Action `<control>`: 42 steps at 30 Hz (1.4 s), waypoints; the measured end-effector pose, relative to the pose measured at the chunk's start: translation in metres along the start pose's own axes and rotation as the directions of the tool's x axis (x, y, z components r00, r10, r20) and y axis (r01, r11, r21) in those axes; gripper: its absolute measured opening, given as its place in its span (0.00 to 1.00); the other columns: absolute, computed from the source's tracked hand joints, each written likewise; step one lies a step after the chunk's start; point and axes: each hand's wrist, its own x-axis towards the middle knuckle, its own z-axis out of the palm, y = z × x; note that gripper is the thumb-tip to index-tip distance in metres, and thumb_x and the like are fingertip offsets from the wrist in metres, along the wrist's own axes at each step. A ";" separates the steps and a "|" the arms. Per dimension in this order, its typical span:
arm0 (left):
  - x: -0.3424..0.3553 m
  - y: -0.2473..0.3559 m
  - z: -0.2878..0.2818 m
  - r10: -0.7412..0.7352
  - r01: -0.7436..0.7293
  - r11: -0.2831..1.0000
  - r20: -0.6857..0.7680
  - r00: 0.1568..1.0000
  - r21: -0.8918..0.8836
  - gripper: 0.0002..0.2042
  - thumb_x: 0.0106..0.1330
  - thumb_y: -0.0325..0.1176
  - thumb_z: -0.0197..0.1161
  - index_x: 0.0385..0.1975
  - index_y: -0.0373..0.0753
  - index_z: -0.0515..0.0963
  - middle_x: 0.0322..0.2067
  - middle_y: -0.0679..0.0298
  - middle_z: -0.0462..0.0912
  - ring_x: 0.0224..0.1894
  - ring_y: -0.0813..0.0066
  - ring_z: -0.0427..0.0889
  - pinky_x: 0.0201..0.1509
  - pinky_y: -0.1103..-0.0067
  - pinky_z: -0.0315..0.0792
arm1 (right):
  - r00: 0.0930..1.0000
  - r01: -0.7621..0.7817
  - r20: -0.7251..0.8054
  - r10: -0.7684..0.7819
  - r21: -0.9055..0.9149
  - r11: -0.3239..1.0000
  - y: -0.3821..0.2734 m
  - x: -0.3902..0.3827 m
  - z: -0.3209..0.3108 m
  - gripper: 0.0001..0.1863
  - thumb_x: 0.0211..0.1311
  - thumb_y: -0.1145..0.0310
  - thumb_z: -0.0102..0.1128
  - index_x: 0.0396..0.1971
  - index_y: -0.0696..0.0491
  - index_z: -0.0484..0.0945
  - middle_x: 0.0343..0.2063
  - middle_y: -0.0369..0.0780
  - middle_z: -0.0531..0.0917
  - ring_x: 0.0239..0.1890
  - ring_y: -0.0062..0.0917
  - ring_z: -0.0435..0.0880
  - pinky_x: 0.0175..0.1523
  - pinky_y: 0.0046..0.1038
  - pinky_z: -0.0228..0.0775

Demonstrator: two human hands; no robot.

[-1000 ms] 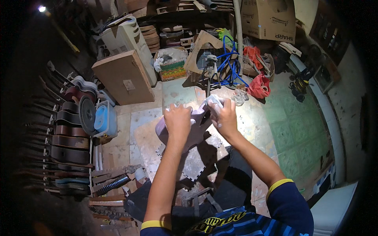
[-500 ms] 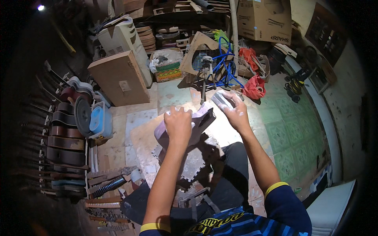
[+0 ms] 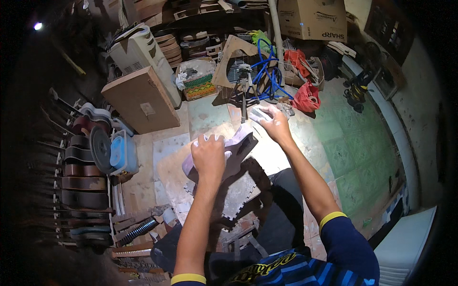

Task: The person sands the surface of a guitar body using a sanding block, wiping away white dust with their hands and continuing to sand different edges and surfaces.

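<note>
My left hand [image 3: 208,153], its fingers curled and whitened with dust, grips a purplish, dusty, curved wooden piece [image 3: 234,157] like a small instrument body, with a dark-ended extension pointing up to the right. My right hand [image 3: 275,125] is closed on a pale, dusty block [image 3: 259,114], apart from that piece and beyond its upper end. Beneath the piece are a pale worn board [image 3: 169,159] and a dirty interlocking-edged mat [image 3: 231,205], partly in shadow.
Guitar bodies [image 3: 83,183] line a rack at left, beside a blue tub [image 3: 125,150]. A leaning panel [image 3: 138,102], basket [image 3: 196,86], metal stand [image 3: 244,86], blue hose [image 3: 272,81], red bag [image 3: 305,100] and cardboard box [image 3: 310,19] lie ahead. A white object [image 3: 403,243] stands right.
My right hand has lifted the block away from the wooden piece, moving right, then slightly up and left. My left hand still holds the piece, which has shifted a little lower left in view.
</note>
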 end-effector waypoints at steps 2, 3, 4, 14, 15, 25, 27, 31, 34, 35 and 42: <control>-0.001 0.003 -0.007 -0.002 0.002 1.000 0.019 1.000 0.002 0.15 0.49 0.43 0.77 0.35 0.46 0.86 0.35 0.66 0.86 0.44 0.62 0.83 0.43 0.64 0.76 | 0.967 0.256 0.016 -0.256 -0.047 0.966 -0.001 -0.022 0.007 0.23 0.50 0.64 0.69 0.48 0.55 0.85 0.44 0.50 0.87 0.46 0.41 0.87 0.53 0.38 0.77; -0.001 0.006 -0.006 0.001 -0.001 1.000 0.007 1.000 -0.004 0.15 0.49 0.43 0.77 0.35 0.46 0.86 0.35 0.66 0.86 0.44 0.62 0.83 0.43 0.64 0.76 | 0.953 0.301 0.042 -0.299 -0.102 0.948 -0.003 -0.031 0.009 0.23 0.49 0.63 0.70 0.47 0.54 0.85 0.44 0.50 0.86 0.47 0.42 0.86 0.53 0.39 0.77; -0.001 0.010 -0.004 0.003 -0.003 1.000 -0.005 1.000 -0.009 0.15 0.49 0.43 0.77 0.35 0.46 0.86 0.35 0.66 0.86 0.44 0.62 0.83 0.44 0.64 0.76 | 0.938 0.346 0.072 -0.339 -0.155 0.925 -0.004 -0.037 0.011 0.24 0.47 0.63 0.71 0.47 0.54 0.85 0.44 0.50 0.86 0.47 0.43 0.86 0.54 0.39 0.77; -0.010 0.019 -0.003 -0.019 0.019 1.000 0.020 1.000 -0.023 0.17 0.47 0.43 0.79 0.36 0.46 0.86 0.36 0.66 0.86 0.48 0.63 0.82 0.47 0.62 0.75 | 0.927 0.331 0.340 -0.161 -0.536 0.776 -0.023 0.023 -0.028 0.24 0.44 0.70 0.73 0.48 0.54 0.86 0.43 0.47 0.85 0.48 0.43 0.83 0.56 0.38 0.75; -0.010 0.018 -0.003 -0.016 0.016 1.000 0.015 1.000 -0.020 0.17 0.47 0.43 0.79 0.36 0.45 0.86 0.36 0.65 0.86 0.48 0.62 0.82 0.47 0.62 0.75 | 0.925 0.331 0.277 -0.261 -0.245 0.911 -0.024 0.031 -0.027 0.25 0.44 0.69 0.74 0.47 0.53 0.86 0.44 0.47 0.85 0.49 0.43 0.81 0.58 0.38 0.73; -0.015 0.020 -0.003 0.001 -0.001 1.000 -0.017 1.000 -0.031 0.15 0.48 0.42 0.79 0.35 0.45 0.86 0.35 0.66 0.86 0.46 0.63 0.82 0.46 0.63 0.75 | 0.675 0.644 0.552 -0.490 -0.115 0.757 -0.039 0.028 -0.031 0.26 0.42 0.67 0.78 0.47 0.49 0.86 0.44 0.45 0.85 0.48 0.43 0.81 0.57 0.40 0.72; -0.016 0.022 -0.002 0.005 -0.005 1.000 -0.026 1.000 -0.019 0.15 0.48 0.42 0.79 0.35 0.46 0.86 0.35 0.66 0.86 0.46 0.63 0.82 0.45 0.63 0.75 | 0.686 0.638 0.576 -0.444 -0.183 0.748 -0.044 0.028 -0.023 0.26 0.43 0.67 0.78 0.47 0.49 0.86 0.41 0.45 0.86 0.48 0.42 0.81 0.57 0.40 0.72; -0.018 0.021 -0.003 -0.005 0.004 1.000 -0.032 0.999 -0.019 0.14 0.47 0.40 0.78 0.34 0.45 0.86 0.35 0.66 0.86 0.45 0.63 0.82 0.44 0.64 0.76 | 0.739 0.572 0.518 -0.432 -0.142 0.808 -0.044 0.040 -0.036 0.24 0.44 0.69 0.75 0.47 0.50 0.85 0.39 0.47 0.85 0.47 0.44 0.82 0.54 0.39 0.75; -0.015 0.025 -0.003 0.007 -0.009 0.998 -0.041 0.999 -0.056 0.14 0.47 0.39 0.78 0.33 0.45 0.86 0.35 0.66 0.86 0.46 0.63 0.82 0.44 0.64 0.76 | 0.684 0.583 0.568 -0.457 -0.051 0.811 -0.028 0.019 -0.038 0.27 0.43 0.69 0.76 0.49 0.50 0.85 0.39 0.47 0.84 0.48 0.44 0.82 0.56 0.40 0.74; -0.014 0.028 -0.002 0.021 -0.024 0.997 -0.045 0.999 -0.069 0.13 0.46 0.39 0.78 0.33 0.45 0.86 0.35 0.66 0.86 0.46 0.63 0.83 0.44 0.64 0.76 | 0.737 0.591 0.488 -0.468 -0.128 0.797 -0.007 0.026 -0.037 0.26 0.43 0.69 0.76 0.49 0.51 0.85 0.41 0.46 0.85 0.48 0.43 0.82 0.56 0.41 0.74; -0.014 0.024 -0.002 -0.010 0.009 0.999 -0.009 1.000 -0.045 0.15 0.46 0.41 0.79 0.34 0.46 0.86 0.36 0.66 0.86 0.47 0.63 0.82 0.46 0.63 0.76 | 0.893 0.341 0.333 -0.303 -0.062 0.938 0.004 -0.010 -0.031 0.26 0.45 0.69 0.74 0.49 0.53 0.85 0.44 0.47 0.85 0.49 0.40 0.84 0.57 0.35 0.74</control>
